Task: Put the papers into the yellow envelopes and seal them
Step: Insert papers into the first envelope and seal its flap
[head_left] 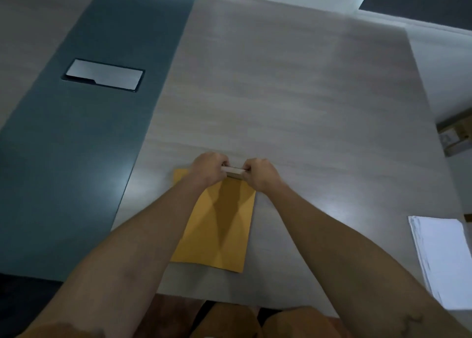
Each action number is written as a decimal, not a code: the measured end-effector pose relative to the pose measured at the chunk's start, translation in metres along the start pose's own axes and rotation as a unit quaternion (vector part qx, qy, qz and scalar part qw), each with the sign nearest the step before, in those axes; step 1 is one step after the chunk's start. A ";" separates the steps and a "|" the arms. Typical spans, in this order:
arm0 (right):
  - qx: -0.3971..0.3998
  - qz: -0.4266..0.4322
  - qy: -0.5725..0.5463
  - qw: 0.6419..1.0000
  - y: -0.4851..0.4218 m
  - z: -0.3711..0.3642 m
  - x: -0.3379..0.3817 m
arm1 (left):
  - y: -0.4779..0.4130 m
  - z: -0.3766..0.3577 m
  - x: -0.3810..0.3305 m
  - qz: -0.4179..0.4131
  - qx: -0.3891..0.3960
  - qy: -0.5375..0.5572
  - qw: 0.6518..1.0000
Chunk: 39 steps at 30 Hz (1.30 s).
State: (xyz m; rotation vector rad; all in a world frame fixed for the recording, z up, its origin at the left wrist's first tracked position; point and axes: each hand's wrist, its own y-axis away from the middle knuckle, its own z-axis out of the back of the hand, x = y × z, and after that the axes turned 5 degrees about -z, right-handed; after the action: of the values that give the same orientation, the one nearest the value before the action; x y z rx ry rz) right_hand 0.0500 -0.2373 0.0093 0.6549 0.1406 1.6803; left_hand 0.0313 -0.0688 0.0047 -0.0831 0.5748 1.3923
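Centre of frame: your left hand [208, 167] and right hand [259, 172], fingers curled, each pinch one end of a pale strip [232, 171] at the far edge of the yellow envelope [222, 225]. You cannot tell whether the strip is the flap or a liner. The envelope lies flat on the pale table [281, 95], just below centre, partly under your forearms. Lower right: a stack of white papers [444, 258], well apart from the envelope. Upper left: a dark teal panel [84, 146] with an inset metal plate [104, 75].
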 end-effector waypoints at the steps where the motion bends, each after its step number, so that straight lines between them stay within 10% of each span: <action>1: 0.000 -0.013 -0.011 1.000 0.003 0.004 -0.010 | -0.004 -0.003 -0.009 -0.004 0.006 0.009 1.000; 21: -0.007 -0.145 -0.082 0.986 0.071 0.060 -0.264 | -0.068 -0.107 -0.229 0.007 0.110 0.149 0.983; 39: -0.117 0.004 0.076 0.990 0.054 0.059 -0.319 | -0.077 -0.146 -0.284 -0.003 -0.062 -0.081 0.995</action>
State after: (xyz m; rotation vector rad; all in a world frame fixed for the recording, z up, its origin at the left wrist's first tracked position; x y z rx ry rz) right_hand 0.0555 -0.5644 -0.0262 0.3512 0.0482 1.7222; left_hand 0.0368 -0.3963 -0.0212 -0.0712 0.3520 1.4141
